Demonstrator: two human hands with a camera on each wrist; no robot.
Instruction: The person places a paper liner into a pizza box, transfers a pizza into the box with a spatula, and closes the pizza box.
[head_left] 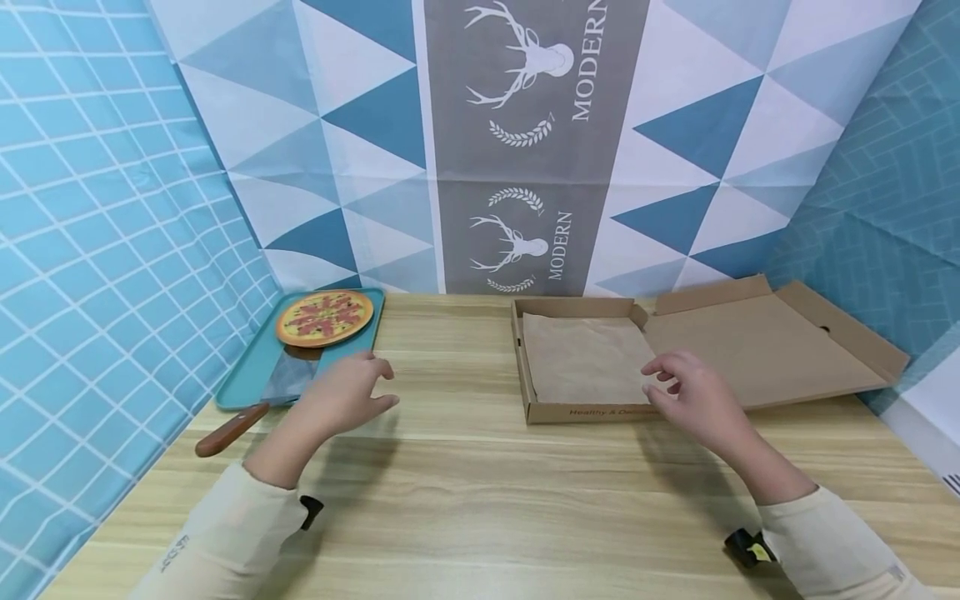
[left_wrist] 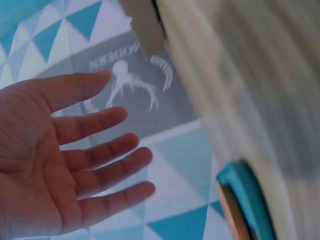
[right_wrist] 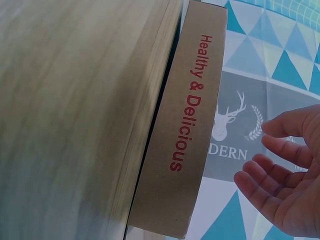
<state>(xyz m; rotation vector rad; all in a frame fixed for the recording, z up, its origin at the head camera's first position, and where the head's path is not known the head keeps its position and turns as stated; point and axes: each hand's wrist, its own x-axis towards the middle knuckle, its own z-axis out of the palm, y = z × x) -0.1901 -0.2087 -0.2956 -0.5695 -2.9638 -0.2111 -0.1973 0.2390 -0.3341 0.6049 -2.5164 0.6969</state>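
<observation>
A round pizza (head_left: pixel 324 318) lies on a teal tray (head_left: pixel 243 379) at the left. A pizza server rests at the tray's near side, its metal blade (head_left: pixel 287 380) reaching the pizza's edge and its wooden handle (head_left: pixel 232 429) jutting over the tray's rim. Just right of the server hovers my left hand (head_left: pixel 337 398), empty, fingers spread in the left wrist view. My right hand (head_left: pixel 696 402), also empty with loosely bent fingers, hangs above the front right of an open cardboard pizza box (head_left: pixel 551 412). Brown paper (head_left: pixel 588 358) lines that box.
The box lid (head_left: pixel 757 350) is folded out flat to the right, near the side wall. A patterned backdrop (head_left: pixel 517 150) stands behind the wooden table (head_left: pixel 480 500), and a blue tiled sheet (head_left: pixel 112 250) borders the left.
</observation>
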